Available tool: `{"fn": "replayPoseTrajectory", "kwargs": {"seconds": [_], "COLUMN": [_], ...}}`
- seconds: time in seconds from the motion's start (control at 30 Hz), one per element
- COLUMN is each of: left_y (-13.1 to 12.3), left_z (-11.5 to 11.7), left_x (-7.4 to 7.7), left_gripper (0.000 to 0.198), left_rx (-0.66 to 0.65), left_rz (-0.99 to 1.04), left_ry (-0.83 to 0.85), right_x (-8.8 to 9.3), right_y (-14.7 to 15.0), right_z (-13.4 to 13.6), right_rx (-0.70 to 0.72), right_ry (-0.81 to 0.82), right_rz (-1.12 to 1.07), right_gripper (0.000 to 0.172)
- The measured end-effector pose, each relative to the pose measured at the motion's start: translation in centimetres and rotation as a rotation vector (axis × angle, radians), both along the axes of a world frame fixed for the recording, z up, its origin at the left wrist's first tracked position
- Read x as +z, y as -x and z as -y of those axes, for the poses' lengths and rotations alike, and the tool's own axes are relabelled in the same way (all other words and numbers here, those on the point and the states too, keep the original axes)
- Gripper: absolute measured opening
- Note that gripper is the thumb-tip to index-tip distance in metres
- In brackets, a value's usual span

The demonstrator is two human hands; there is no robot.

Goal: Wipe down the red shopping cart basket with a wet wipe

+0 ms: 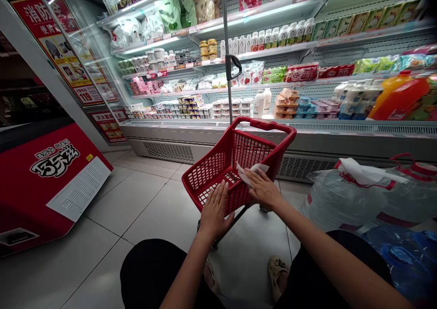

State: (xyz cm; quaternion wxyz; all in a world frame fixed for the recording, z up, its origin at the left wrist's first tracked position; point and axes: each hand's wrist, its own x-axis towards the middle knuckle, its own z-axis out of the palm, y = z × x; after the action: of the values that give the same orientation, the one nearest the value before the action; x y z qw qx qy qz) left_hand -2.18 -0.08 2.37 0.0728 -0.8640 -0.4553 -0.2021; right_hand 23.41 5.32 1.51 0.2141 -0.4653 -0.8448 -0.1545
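Note:
A red plastic shopping cart with lattice walls stands upright on the floor in front of my knees, its handle on the far side. My left hand lies with its fingers stretched out on the near rim, the thumb apart. My right hand holds a crumpled white wipe against the near wall's upper edge, farther right. Part of the wipe sticks out past the fingertips over the basket. The palm side of both hands is hidden.
Beyond the cart stands a refrigerated display case with several shelves of dairy packs. A red freezer is at left. Large water jugs and blue bottles crowd the right. Tiled floor lies between.

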Motion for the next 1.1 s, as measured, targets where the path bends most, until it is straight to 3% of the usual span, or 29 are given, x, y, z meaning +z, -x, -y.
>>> {"fn": "replayPoseTrajectory", "kwargs": {"seconds": [0.17, 0.33, 0.5, 0.7, 0.9, 1.0, 1.1], "left_y": [3.2, 2.7, 0.8, -0.4, -1.2, 0.3, 2.8], "left_z": [0.7, 0.6, 0.9, 1.2, 1.2, 0.6, -0.6], "left_x": [-0.8, -1.5, -1.7, -2.1, -3.0, -2.9, -2.2], "left_gripper": [0.089, 0.098, 0.106, 0.108, 0.107, 0.092, 0.072], "left_rx": [0.05, 0.097, 0.142, 0.124, 0.122, 0.038, -0.026], "left_rz": [-0.014, 0.01, 0.034, 0.083, 0.128, 0.084, 0.007], "left_ry": [-0.008, -0.021, -0.019, -0.033, -0.055, -0.047, -0.04], "right_x": [0.0, -1.0, -1.7, -1.0, -1.6, -1.7, -1.6], "right_y": [-2.2, 0.8, 3.6, 4.4, 7.4, 5.7, 2.3], "right_z": [-2.5, -2.6, -1.2, -0.4, 2.6, 2.2, -0.1], "right_rx": [-0.139, -0.211, -0.076, -0.054, 0.153, 0.18, 0.069], "right_ry": [-0.014, 0.013, 0.036, 0.066, 0.052, 0.047, 0.061], "right_rz": [-0.018, -0.06, -0.053, -0.069, -0.057, -0.024, 0.0], "right_gripper": [0.07, 0.071, 0.072, 0.07, 0.077, 0.073, 0.069]}}
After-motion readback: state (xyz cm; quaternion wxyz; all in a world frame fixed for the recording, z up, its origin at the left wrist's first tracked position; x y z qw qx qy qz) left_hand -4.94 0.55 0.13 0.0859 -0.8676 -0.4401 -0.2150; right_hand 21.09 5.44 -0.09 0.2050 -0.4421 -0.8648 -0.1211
